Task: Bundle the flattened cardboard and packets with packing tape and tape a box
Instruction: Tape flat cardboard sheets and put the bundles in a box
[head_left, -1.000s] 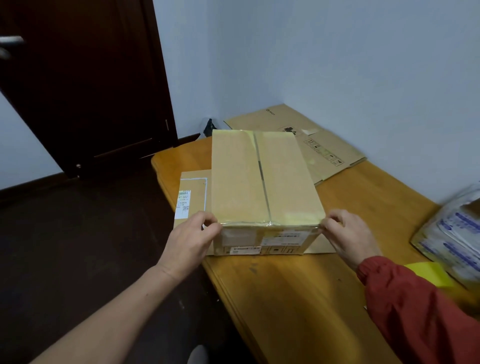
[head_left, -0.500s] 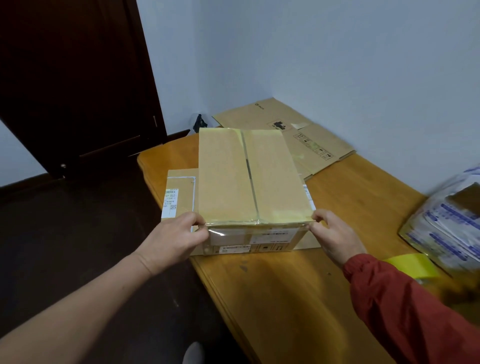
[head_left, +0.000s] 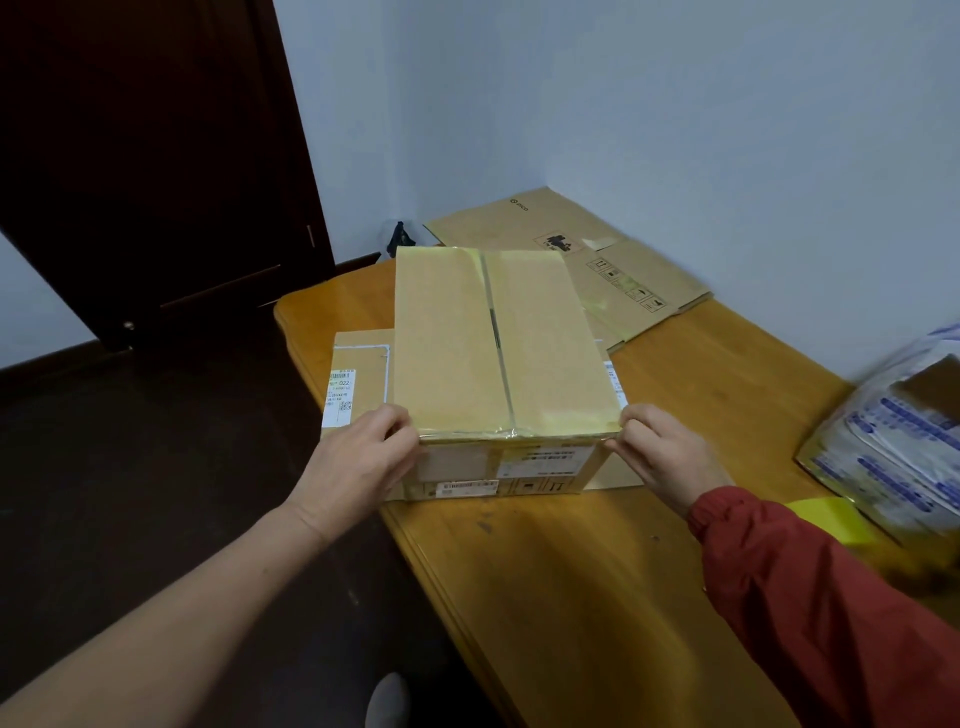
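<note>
A closed cardboard box (head_left: 483, 343), its top covered in shiny yellowish tape, stands on a flattened cardboard sheet (head_left: 358, 374) near the table's left edge. My left hand (head_left: 358, 462) grips the box's near left corner with curled fingers. My right hand (head_left: 665, 457), in a red sleeve, grips the near right corner. A roll of yellow packing tape (head_left: 826, 514) lies on the table behind my right forearm, partly hidden. Another stack of flattened cardboard (head_left: 613, 265) lies at the back against the wall.
The wooden table (head_left: 545, 582) runs along the wall on the right. A bundle of white and blue packets (head_left: 893, 441) sits at the right edge. A dark door (head_left: 156, 156) and dark floor lie to the left. A shoe tip (head_left: 387, 701) shows below.
Both hands have stayed on the box's near corners. The box and hands sit a little farther left in view as the camera shifted; the grip looks the same.
</note>
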